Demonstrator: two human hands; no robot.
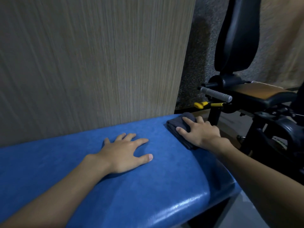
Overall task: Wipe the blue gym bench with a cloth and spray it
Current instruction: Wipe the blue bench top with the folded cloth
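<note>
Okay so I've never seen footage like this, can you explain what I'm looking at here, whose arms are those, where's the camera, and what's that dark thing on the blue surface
There is only one picture, taken by a wide-angle camera worn on a person's head, looking forward and down. So the two bare arms reaching in from the bottom belong to the wearer, and there is no robot.

The blue surface is a padded gym bench standing against a wood-grain wall panel. The left hand lies flat and empty on the padding, fingers spread. The right hand presses down on a dark grey folded cloth near the bench's right end, fingers spread over it rather than closed around it. It looks like wiping.

Off to the right stands black exercise equipment with a grey handle and yellow levers. No spray bottle shows.
</note>
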